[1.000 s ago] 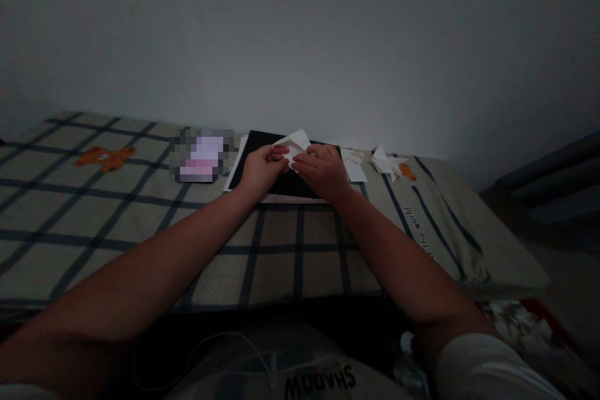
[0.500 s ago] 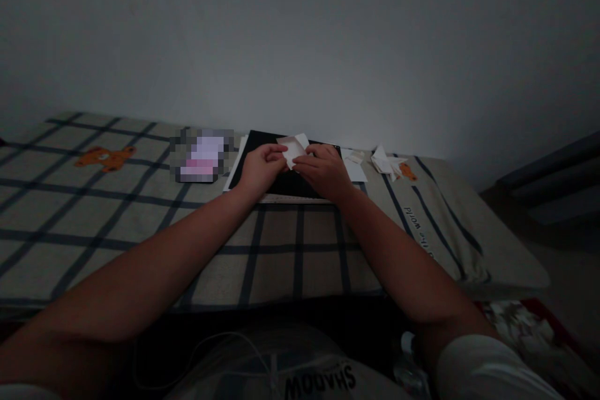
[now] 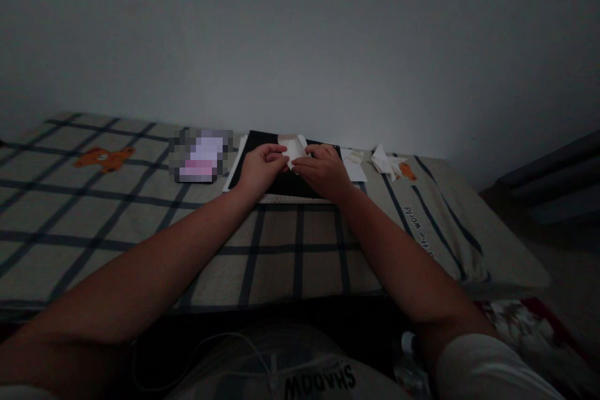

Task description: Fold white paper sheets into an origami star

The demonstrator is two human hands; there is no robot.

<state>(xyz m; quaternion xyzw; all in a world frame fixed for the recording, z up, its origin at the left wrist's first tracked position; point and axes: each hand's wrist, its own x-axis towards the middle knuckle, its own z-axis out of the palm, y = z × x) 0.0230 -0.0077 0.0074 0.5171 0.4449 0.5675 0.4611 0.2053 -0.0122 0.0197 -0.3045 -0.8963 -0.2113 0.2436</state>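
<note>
A small folded white paper (image 3: pixel 293 145) is pinched between both my hands, just above a black board (image 3: pixel 255 144) that lies on a checked bed sheet (image 3: pixel 140 212). My left hand (image 3: pixel 260 169) grips the paper's left side with fingers closed. Closed on the paper's right side, my right hand (image 3: pixel 323 170) rests on the board. Part of the paper is hidden behind my fingers.
White paper sheets (image 3: pixel 355 170) lie just right of the board, and a folded white paper shape (image 3: pixel 385 162) further right. A blurred pink-and-white object (image 3: pixel 200 156) sits left of the board. A grey wall rises behind the bed; the bed's right edge drops to the floor.
The paper has been folded smaller and lower between my fingers; its raised corner is now flattened. Both hands stayed in place over the board.
</note>
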